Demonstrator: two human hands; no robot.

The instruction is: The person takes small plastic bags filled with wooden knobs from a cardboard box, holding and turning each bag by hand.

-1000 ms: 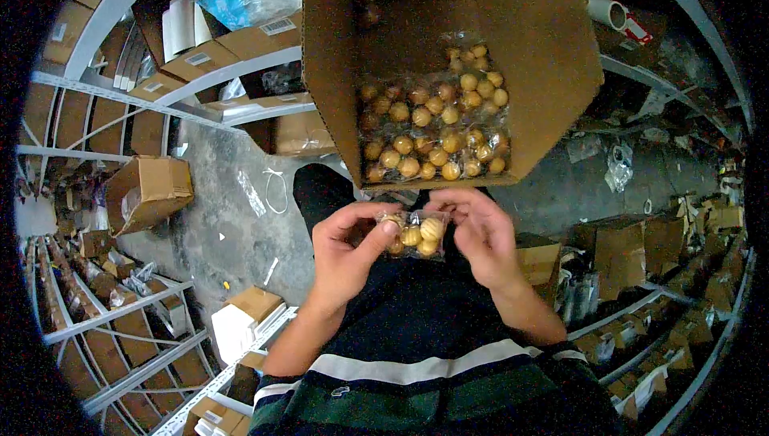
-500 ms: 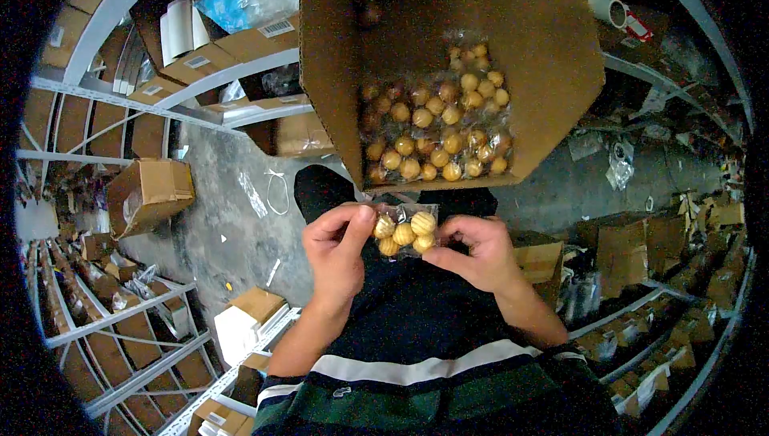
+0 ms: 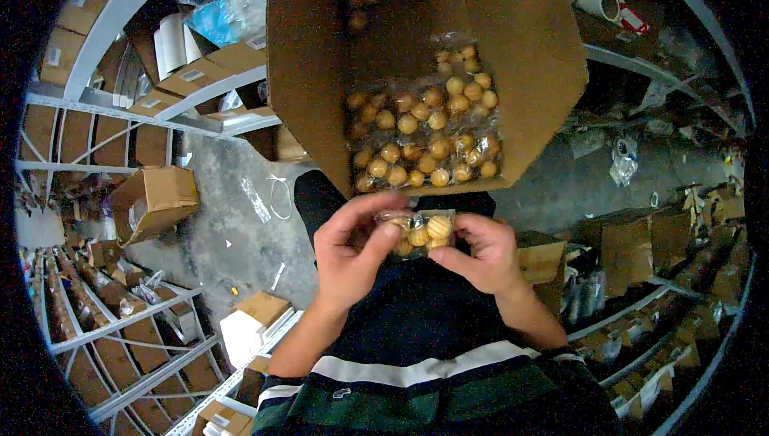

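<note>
One small clear packet of ridged yellow balls (image 3: 438,228) is held between the left hand (image 3: 359,242) and the right hand (image 3: 481,253), in front of the person's dark shirt (image 3: 400,308). The left grip pinches one end, thumb across the near face and fingers behind; the right grip pinches the other end, its thumb low at the corner. Holding both ends probably keeps the limp plastic taut and the balls from bunching, while leaving the middle exposed to view.

Just beyond the hands, the cardboard box (image 3: 533,75) stands open towards the person, which puts its contents within easy reach; what supports it is hidden. Inside, similar bagged balls (image 3: 416,135) lie heaped along the near side, with more at the far end; the bags presumably stop them rolling loose. Metal shelving (image 3: 120,321) lines both sides, leaving the concrete floor (image 3: 232,195) between as a walkway.
</note>
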